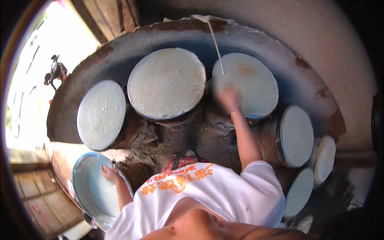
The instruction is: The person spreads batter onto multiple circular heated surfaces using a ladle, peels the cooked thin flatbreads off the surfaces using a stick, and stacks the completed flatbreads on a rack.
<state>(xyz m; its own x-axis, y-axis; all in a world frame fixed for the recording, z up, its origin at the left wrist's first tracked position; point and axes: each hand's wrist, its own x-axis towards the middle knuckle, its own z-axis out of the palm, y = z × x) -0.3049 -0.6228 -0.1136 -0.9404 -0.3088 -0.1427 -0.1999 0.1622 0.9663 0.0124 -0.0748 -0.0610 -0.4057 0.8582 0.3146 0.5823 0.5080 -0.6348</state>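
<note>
My left hand (111, 174) is over a blue-rimmed basin (79, 168) that contains whitish batter. It appears closed round a short dark handle (114, 163), whose lower end I cannot make out. My right hand (229, 95) reaches forward, blurred, over the near left edge of a round griddle (259, 87) coated with a pale sheet that has a brownish patch. A thin pale stick (215, 42) lines up with that hand and runs to a white-coated lump (202, 18) at the far rim. Blur hides whether my fingers grip it.
Several round griddles with pale sheets curve round me, including a large one (166, 82), a left one (101, 115) and a right one (297, 136). A sooty curved sheet (132, 45) rises behind them. Bright daylight and a parked vehicle (55, 72) show at left.
</note>
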